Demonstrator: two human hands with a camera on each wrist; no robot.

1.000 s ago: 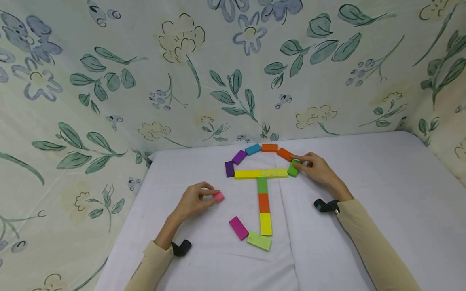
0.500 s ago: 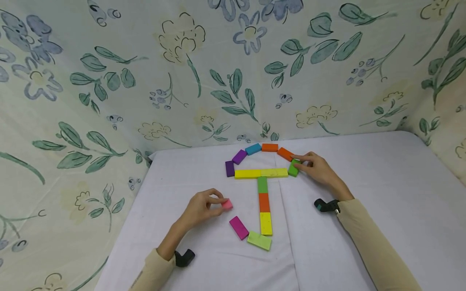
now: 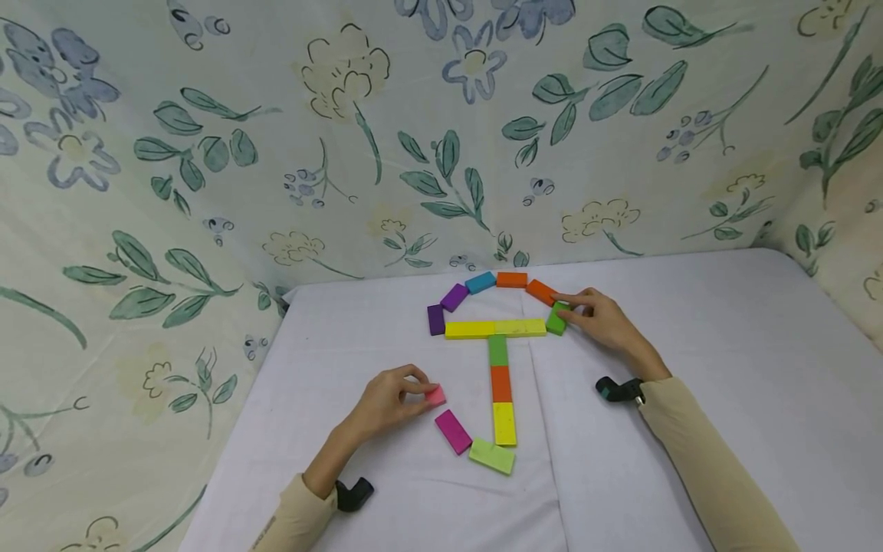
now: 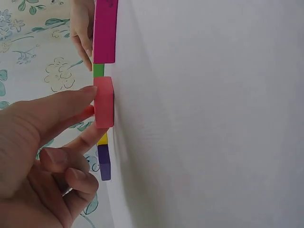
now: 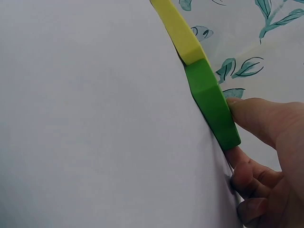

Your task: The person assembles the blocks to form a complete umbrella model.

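Note:
My left hand (image 3: 386, 400) pinches a small pink block (image 4: 104, 102) between thumb and fingers, low over the white cloth. Just nearer than it lies a magenta block (image 3: 453, 432), its corner meeting a light green block (image 3: 492, 457). At the right end of an arch of blocks, my right hand (image 3: 599, 316) holds a green block (image 5: 212, 102) with thumb and fingertips. One fingertip reaches the end of an orange block (image 3: 541, 292) there. Two yellow blocks (image 3: 469, 330) form a straight bar under the arch.
Below the bar runs a column of a green, a red-orange (image 3: 500, 384) and a yellow block (image 3: 505, 423). Purple (image 3: 454, 297), dark purple (image 3: 436, 320), blue (image 3: 480, 283) and orange blocks (image 3: 512, 280) make up the arch. Floral cloth (image 3: 441, 153) hangs behind the table.
My left hand has carried the pink block right and toward me, close to the magenta block's far end. My right hand stays at the green block.

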